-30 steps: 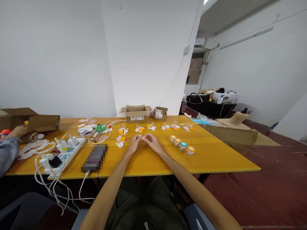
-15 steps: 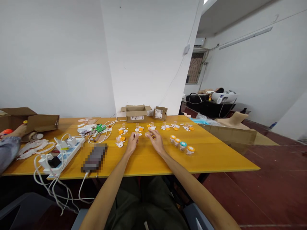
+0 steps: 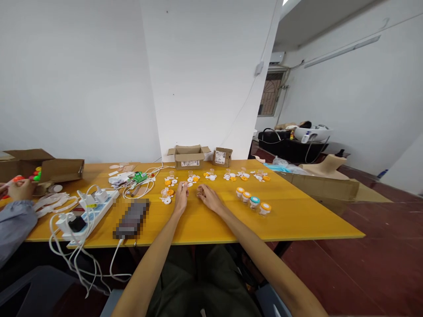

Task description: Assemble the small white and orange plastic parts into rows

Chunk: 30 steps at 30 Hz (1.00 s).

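Observation:
My left hand [image 3: 181, 199] is closed just above the table, thumb against fingers. A small whitish bit shows at its fingertips, too small to name. Close by on the right, my right hand [image 3: 210, 198] has its fingers curled in; what they hold, if anything, is hidden. Beyond both hands lie groups of small parts: white discs [image 3: 167, 200], orange ring lids [image 3: 170, 192] and clear cups [image 3: 212, 171]. To the right of my right hand stands a row of several clear jars with orange lids, the nearest jar [image 3: 265, 208] among them, and one with a teal lid [image 3: 254, 200].
Two cardboard boxes, a wider open box [image 3: 188, 162] and a smaller box [image 3: 222, 157], stand against the wall. On the left are a phone [image 3: 131, 219], a power strip [image 3: 105, 203] with tangled cables and a co-worker's hand [image 3: 21, 190] beside another open box [image 3: 68, 169].
My right hand's fingers have curled in, and it has shifted slightly left. My left hand has turned a little, still closed. The co-worker's hand has moved out of the box, toward the lower left.

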Available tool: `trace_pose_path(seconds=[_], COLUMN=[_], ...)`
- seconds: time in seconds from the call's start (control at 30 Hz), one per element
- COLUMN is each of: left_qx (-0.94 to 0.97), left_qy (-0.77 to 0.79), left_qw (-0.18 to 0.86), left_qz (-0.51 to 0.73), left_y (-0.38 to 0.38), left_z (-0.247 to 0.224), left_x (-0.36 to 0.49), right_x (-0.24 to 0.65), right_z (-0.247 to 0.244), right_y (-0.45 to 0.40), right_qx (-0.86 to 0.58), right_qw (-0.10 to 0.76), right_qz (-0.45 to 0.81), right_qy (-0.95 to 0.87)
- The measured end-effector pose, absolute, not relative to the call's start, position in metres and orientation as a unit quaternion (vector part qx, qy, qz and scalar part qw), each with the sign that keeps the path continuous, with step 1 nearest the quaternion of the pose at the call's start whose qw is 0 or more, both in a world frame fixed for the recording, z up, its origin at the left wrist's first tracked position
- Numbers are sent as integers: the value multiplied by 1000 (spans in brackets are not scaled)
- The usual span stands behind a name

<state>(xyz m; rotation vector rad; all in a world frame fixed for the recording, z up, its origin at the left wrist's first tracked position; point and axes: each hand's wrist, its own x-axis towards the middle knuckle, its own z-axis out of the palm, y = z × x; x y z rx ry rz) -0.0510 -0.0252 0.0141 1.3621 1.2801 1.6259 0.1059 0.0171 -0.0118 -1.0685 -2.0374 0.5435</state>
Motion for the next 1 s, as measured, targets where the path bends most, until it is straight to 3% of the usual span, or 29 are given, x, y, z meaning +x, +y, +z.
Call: trace_pose_path(seconds=[0.57, 0.8, 1.0], left_qx=[583, 592, 592], left_qy=[480, 503, 488], left_qw=[328, 326, 336], left_qz=[567, 539, 546], left_y=[-26, -23, -22], left_z=[13, 9, 8], left_x=[-50, -50, -49], right_x=[60, 70, 87], right_z=[-11, -16, -19], right_y=[44, 45, 37], right_qx=[-479, -432, -359], right_qw=[324, 370, 430], right_qz=[157, 204, 318], right_qy=[-800, -797, -765])
